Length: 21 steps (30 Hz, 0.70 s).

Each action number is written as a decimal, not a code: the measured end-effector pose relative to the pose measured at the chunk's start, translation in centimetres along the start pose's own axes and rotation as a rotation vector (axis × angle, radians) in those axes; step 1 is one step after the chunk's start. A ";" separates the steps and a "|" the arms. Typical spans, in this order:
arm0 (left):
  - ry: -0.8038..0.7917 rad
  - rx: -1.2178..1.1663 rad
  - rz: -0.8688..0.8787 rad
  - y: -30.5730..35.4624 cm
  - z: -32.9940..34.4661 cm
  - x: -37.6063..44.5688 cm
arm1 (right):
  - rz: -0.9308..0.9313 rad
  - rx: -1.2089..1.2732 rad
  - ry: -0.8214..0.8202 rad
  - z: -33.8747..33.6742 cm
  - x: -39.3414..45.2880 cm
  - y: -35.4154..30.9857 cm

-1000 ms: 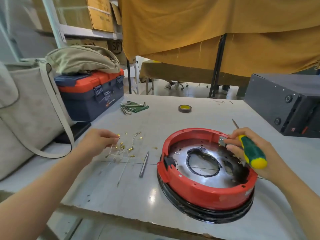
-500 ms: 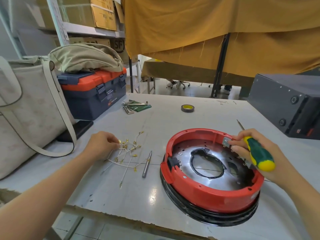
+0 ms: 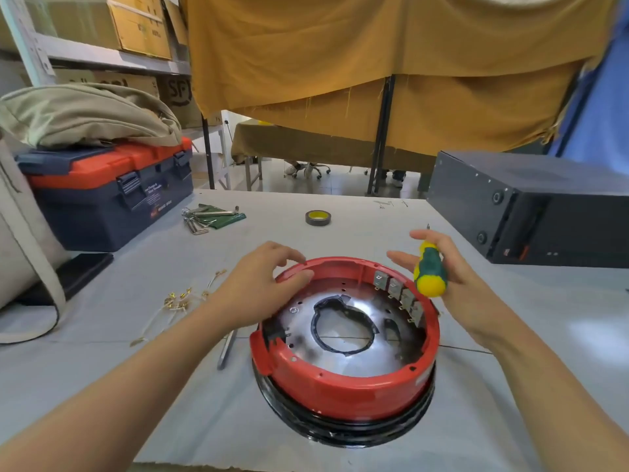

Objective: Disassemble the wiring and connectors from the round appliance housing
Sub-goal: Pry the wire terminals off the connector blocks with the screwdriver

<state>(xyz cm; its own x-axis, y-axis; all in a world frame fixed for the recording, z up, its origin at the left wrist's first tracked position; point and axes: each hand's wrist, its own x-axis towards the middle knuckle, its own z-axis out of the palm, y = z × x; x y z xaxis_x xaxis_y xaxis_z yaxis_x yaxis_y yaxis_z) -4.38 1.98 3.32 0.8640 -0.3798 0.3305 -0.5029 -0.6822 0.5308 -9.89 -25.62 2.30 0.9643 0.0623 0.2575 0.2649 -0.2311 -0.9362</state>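
A cardboard box [image 3: 177, 93] on the shelf behind reads "SF"; the toolbox [image 3: 112, 195] label is too blurred to read. The round red housing [image 3: 343, 379] lies flat on the table [image 3: 510, 386], open side up, its black ring beneath. The left hand [image 3: 258, 291] rests on its far-left rim, fingers loosely curved. The right hand [image 3: 456, 281], just beside the far-right rim, holds a green-and-yellow screwdriver [image 3: 429, 270], butt toward the camera, shaft pointing away. Removed wires [image 3: 180, 304] lie left of the housing.

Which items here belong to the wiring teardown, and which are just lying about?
Job: red round housing; connectors inside its rim; removed wires; screwdriver in right hand; left hand on rim.
Idle: toolbox; tape roll; hex keys; black box.
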 end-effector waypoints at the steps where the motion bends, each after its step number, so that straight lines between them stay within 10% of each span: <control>1: -0.047 0.023 0.012 0.6 0.6 0.2 | -0.012 0.061 0.017 -0.3 0.1 -0.2; 14: -0.240 0.452 0.031 1.0 4.4 1.9 | 0.022 0.624 -0.024 -5.1 -0.1 -0.6; 21: -0.252 0.483 0.043 0.8 4.5 2.2 | 0.228 0.348 0.074 -5.6 -0.3 1.8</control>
<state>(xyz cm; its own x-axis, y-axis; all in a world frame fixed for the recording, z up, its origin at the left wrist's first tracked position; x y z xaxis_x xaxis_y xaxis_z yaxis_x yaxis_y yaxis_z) -2.81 -2.20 0.97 0.8517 -0.5110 0.1157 -0.5210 -0.8496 0.0825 -9.68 -31.46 1.89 0.9989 -0.0251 0.0395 0.0420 0.1120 -0.9928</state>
